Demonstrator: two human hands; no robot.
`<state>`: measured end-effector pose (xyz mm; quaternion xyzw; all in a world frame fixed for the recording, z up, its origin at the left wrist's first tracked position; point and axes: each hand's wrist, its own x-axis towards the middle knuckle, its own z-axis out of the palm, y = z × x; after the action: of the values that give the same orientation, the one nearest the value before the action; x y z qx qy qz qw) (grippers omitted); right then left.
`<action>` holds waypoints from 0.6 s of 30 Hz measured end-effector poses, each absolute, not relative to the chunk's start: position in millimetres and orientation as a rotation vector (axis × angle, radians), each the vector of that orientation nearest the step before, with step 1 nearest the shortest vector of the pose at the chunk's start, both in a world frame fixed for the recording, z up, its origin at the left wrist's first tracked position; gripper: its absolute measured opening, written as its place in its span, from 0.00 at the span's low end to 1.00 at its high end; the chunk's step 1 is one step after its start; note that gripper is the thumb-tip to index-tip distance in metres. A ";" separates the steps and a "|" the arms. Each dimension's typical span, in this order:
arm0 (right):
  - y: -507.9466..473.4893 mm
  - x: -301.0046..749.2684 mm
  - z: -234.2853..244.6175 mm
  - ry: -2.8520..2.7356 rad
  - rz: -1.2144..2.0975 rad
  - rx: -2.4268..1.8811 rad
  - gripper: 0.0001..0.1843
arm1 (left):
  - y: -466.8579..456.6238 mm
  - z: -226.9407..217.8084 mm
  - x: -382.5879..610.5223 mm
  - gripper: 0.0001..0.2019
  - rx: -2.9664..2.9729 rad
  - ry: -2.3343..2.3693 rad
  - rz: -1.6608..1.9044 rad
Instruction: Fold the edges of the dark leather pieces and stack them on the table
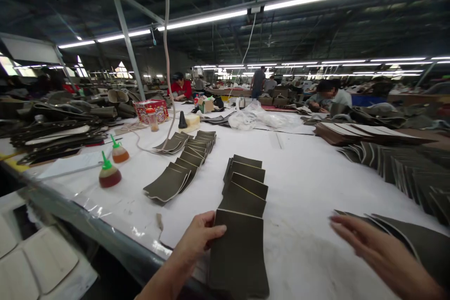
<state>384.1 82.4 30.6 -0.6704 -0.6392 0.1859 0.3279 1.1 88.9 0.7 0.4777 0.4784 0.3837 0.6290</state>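
Leather piece [239,253] in L grip [197,243]

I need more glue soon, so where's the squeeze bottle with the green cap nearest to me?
In the head view, the nearer green-capped bottle stands on the white table at the left, by its front edge, left of the fanned dark pieces, with a second bottle just behind it.

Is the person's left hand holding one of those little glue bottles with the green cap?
No, the left hand rests on a dark cut piece at the table edge, while the green-capped bottles stand apart, farther left.
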 end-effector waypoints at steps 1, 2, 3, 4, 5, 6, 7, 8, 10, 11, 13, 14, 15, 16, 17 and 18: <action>73.6 356.8 26.1 -1.742 0.790 -1.687 0.23 | 78.5 1.1 2.9 0.25 1.007 1.022 0.873; 64.3 329.6 21.4 -1.749 0.986 -1.604 0.26 | 67.8 1.2 4.7 0.26 0.927 0.955 0.860; 55.1 304.4 16.6 -1.747 1.177 -1.490 0.27 | 57.2 1.2 5.8 0.26 0.871 0.909 0.838; 46.6 282.5 11.8 -1.708 1.327 -1.410 0.25 | 47.1 1.2 6.0 0.25 0.846 0.880 0.813; 38.9 264.7 7.3 -1.666 1.473 -1.349 0.25 | 38.0 1.3 5.0 0.25 0.837 0.858 0.791; 31.9 251.3 3.3 -1.607 1.593 -1.291 0.24 | 30.2 1.7 2.8 0.24 0.848 0.847 0.768; 25.7 241.8 0.1 -1.550 1.683 -1.252 0.24 | 23.9 2.5 -0.3 0.24 0.880 0.860 0.742; 20.1 235.5 -2.0 -1.516 1.745 -1.225 0.24 | 19.1 3.5 -3.9 0.23 0.926 0.897 0.712; 11.3 229.1 -3.6 -1.550 1.800 -1.208 0.23 | 14.1 6.1 -11.0 0.23 1.026 1.015 0.650; 8.2 227.6 -3.5 -1.612 1.793 -1.219 0.23 | 13.4 7.1 -13.7 0.22 1.075 1.076 0.619; 4.5 225.3 -3.0 -1.753 1.743 -1.244 0.21 | 14.1 7.7 -17.1 0.18 1.164 1.131 0.570; 3.7 224.4 -3.1 -1.812 1.710 -1.256 0.20 | 15.1 7.2 -17.8 0.15 1.203 1.128 0.551; 3.5 223.6 -3.7 -1.862 1.674 -1.268 0.20 | 16.2 6.3 -18.3 0.13 1.232 1.119 0.530; 3.7 222.9 -4.6 -1.911 1.638 -1.277 0.19 | 17.4 5.2 -18.5 0.12 1.248 1.110 0.508; 4.1 222.5 -5.6 -1.967 1.606 -1.282 0.19 | 18.7 4.3 -18.8 0.11 1.258 1.106 0.483; 4.4 222.1 -6.6 -2.027 1.563 -1.287 0.18 | 20.0 3.6 -19.2 0.10 1.269 1.104 0.457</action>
<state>222.1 4.4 -6.6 -0.4450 -0.7007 0.5404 0.1376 -19.2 20.0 3.6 0.5571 0.4847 0.2007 0.6437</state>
